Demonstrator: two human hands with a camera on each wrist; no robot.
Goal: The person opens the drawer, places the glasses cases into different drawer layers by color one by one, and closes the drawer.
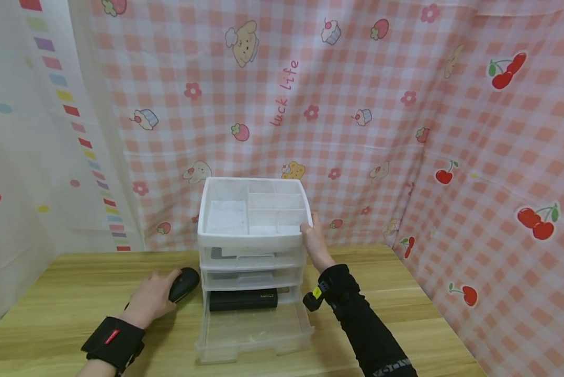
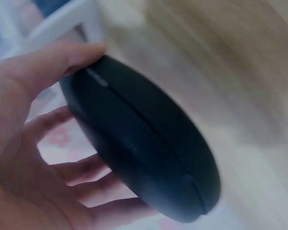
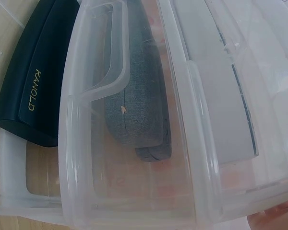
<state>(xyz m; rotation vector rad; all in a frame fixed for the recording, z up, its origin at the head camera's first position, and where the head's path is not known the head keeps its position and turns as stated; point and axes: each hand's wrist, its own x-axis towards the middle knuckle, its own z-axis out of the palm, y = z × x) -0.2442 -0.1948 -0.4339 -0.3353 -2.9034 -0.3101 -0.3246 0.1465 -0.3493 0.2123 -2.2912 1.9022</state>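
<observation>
My left hand point(image 1: 151, 297) grips a smooth black oval glasses case point(image 2: 139, 139) just above the table, left of a plastic drawer unit point(image 1: 251, 241). In the left wrist view a seam runs along the case, the thumb lies at one end and the fingers pass behind. My right hand point(image 1: 316, 245) holds the unit's upper right side, thumb at the front edge. The bottom drawer point(image 1: 254, 332) is pulled out, with a black KANOLD case point(image 3: 41, 76) lying at its back. In the right wrist view, a grey-blue case point(image 3: 134, 96) shows through the drawer above.
The drawer unit's white top tray point(image 1: 227, 217) has several compartments. A white box-like thing point(image 3: 221, 91) shows in an upper drawer. The wooden table point(image 1: 371, 293) extends on both sides. A checked pink curtain point(image 1: 272, 152) hangs behind and along the right.
</observation>
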